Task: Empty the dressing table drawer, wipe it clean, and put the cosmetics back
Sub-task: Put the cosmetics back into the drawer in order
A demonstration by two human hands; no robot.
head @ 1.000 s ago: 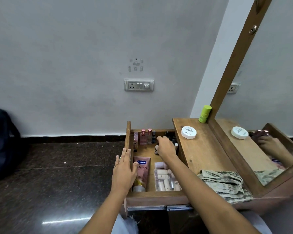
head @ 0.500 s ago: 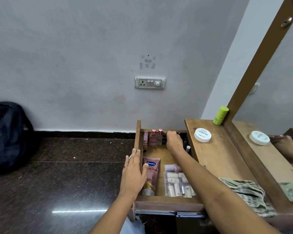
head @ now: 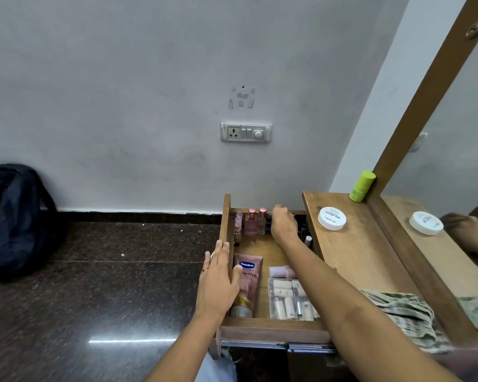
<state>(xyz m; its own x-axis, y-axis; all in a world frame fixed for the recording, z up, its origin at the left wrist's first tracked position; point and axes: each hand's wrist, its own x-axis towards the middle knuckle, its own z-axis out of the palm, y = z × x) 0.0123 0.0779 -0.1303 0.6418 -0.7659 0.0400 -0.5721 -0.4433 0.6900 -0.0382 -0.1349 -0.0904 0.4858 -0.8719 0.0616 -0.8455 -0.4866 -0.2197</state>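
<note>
The wooden drawer stands pulled out to the left of the dressing table top. Inside lie a pink Vaseline tube, a clear pouch of small white bottles, a small pink tube, and pink perfume bottles upright at the back. My left hand clasps the drawer's left wall, thumb inside. My right hand is at the back right among small dark bottles, fingers curled downward. What those fingers touch is hidden.
A white round jar and a green stick sit on the table top. A crumpled patterned cloth lies at its near end. A wood-framed mirror rises on the right. A dark backpack leans against the wall.
My right hand has shifted from the drawer's middle to its back right corner. My left hand stays on the drawer's wall. The view has turned a little to the left.
</note>
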